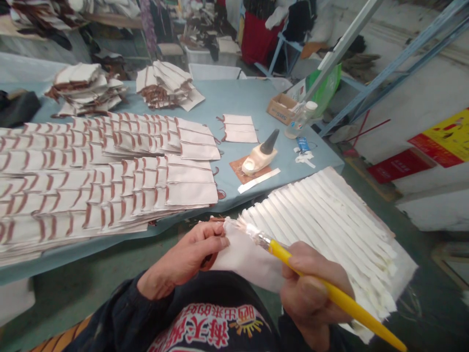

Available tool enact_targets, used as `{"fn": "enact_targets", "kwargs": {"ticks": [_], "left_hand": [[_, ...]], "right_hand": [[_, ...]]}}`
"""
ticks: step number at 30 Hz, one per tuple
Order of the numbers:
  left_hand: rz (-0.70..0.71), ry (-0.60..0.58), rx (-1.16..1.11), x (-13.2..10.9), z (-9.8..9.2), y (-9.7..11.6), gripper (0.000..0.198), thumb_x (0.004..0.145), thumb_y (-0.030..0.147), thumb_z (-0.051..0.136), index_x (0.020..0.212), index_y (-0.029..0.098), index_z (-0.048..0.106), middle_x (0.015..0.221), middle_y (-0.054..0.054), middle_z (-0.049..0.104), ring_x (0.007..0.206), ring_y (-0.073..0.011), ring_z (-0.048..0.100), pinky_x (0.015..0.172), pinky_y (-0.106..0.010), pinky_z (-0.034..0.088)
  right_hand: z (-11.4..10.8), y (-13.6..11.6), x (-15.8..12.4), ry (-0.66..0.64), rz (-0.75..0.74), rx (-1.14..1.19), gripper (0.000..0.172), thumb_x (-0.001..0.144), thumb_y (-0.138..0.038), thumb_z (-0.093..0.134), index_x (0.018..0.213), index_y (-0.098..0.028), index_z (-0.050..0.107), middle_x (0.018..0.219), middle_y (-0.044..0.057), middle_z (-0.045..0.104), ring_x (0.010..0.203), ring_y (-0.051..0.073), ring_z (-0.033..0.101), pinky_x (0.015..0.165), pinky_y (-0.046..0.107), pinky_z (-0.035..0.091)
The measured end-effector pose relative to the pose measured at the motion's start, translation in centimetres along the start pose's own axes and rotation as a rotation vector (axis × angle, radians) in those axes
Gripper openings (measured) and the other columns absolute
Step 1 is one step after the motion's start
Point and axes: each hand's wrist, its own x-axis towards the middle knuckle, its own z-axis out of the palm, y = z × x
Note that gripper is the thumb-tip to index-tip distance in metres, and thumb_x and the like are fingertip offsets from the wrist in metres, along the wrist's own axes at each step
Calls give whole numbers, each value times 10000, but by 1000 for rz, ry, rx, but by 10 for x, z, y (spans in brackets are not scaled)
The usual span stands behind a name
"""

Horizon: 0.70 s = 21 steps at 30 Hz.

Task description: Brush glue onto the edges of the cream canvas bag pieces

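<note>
My left hand [190, 252] is closed on a white fabric piece [249, 261] with brown edging, thumb on top near its upper edge. Between the fingers of my right hand [315, 288] is a yellow-handled paintbrush [280, 252]. Its bristles touch the upper edge of the fabric piece, close to my left fingertips. Just beyond, on the table, a cream plastic container [262, 159] with a dark nozzle-like top stands on a brown pad [238, 168]. A white strip [258, 181] lies in front of it.
Overlapping rows of brown-edged white pieces [192, 188] cover the left of the blue table [216, 88], with two piles [166, 85] behind. Many white strips [318, 230] lie on a board at right. A clear jar [300, 120] and cardboard box [280, 108] stand at the far right.
</note>
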Motion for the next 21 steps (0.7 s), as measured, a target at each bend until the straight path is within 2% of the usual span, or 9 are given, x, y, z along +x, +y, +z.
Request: {"fn": "enact_targets", "kwargs": {"ticks": [3,5,7,12,16,19,21], "left_hand": [[11,10,-23,1,0,-2,332,843,472,869,867,164,748,601,43,565,492,-87,427,485,-210,307],[23,26,-49,0,-1,-2,331,839,464,875,858,164,739,613,36,588,499,-88,452,490,-204,329],[30,38,-84,0,-2,-1,328,822,450,891,852,163,735,637,23,619,540,-106,524,521,-203,388],[11,40,-155,-2,-2,2,326,773,403,942,883,154,762,688,6,674,595,-125,611,573,-206,466],[4,53,-214,-1,-2,3,344,726,391,972,842,156,748,703,-2,695,598,-125,626,598,-208,505],[16,79,-154,-2,-4,3,318,731,381,944,816,158,733,641,33,625,512,-83,498,542,-193,447],[74,97,-42,-4,-6,2,268,783,377,878,795,162,718,615,52,567,484,-66,393,488,-188,342]], "right_hand": [[0,-6,-4,-50,-43,-34,223,1147,-283,562,994,-216,710,742,-12,667,597,157,617,574,335,570],[-1,-3,-5,-154,-63,-63,224,1151,-296,551,1022,-222,718,742,-15,682,641,165,667,605,327,596],[-5,4,-5,-186,-90,-115,246,1158,-326,542,1020,-217,714,730,-17,680,654,163,688,603,306,604],[-9,8,-5,-143,-124,-106,263,1158,-319,539,999,-190,703,731,-17,680,586,137,634,544,285,578],[-4,-8,-9,1,-80,-162,197,1130,-251,566,1010,-190,709,777,-2,677,632,159,659,547,309,589],[-6,-19,-12,133,-36,-230,166,1112,-212,589,999,-189,708,790,3,663,649,162,661,527,294,559],[-10,-20,-12,86,0,-252,207,1124,-236,572,973,-193,707,778,1,656,662,164,669,546,297,567]]}}
